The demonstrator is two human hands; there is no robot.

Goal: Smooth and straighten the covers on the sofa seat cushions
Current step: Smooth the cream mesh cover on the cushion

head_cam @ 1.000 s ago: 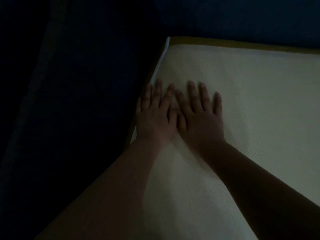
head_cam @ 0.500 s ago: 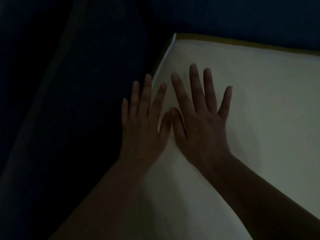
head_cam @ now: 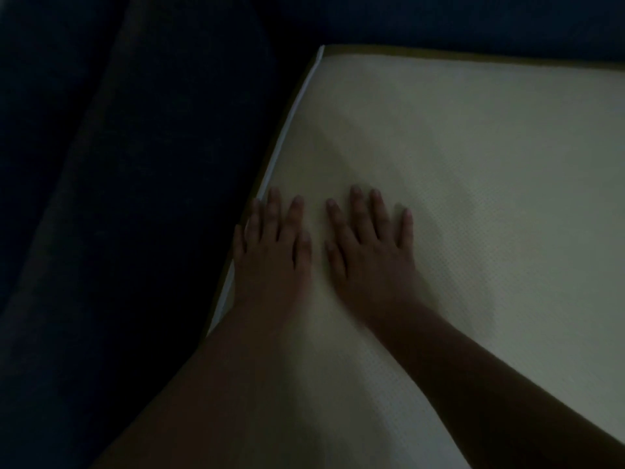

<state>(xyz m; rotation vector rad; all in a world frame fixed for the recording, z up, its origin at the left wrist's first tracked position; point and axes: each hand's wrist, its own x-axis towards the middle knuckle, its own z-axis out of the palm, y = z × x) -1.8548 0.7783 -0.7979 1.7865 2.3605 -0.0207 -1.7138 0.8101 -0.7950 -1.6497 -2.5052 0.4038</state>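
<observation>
The cover fills the right side and looks mostly flat (it is dim). The left hand and right hand press its left edge, fingers straight, holding nothing. I think little is left to smooth. The dark sofa is left.

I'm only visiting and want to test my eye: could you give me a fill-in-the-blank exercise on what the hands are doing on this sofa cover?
1. The left hand and right hand both lie ___ on the pale cover, fingers straight.
2. The hand nearer the white piping is the ___ one.
3. The sofa fabric beside the cover is dark ___.
Missing words: flat, left, blue.
</observation>
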